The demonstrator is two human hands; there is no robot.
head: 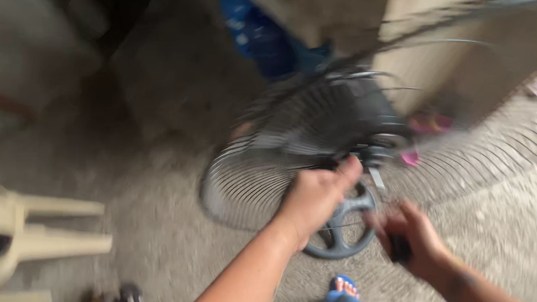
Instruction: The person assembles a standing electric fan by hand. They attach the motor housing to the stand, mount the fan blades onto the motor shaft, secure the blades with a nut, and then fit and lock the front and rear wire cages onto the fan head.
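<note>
Fan guard [262, 163] lying on floor [156, 237], detached; grey hub ring [343, 233] beside it. Left hand [318, 198], grip closed on guard centre. Right hand [412, 239], grip pinching small dark object [400, 248], kind unclear (blur). Second grille [498, 149] at right, separate. Open floor left; plastic chair legs [41, 231] far left.

One head-worn view, aimed steeply down at the floor.

You look from close above onto your own forearms, the round black wire fan guard [293, 146] and the grey speckled concrete floor [168, 237]; motion blurs everything.
</note>
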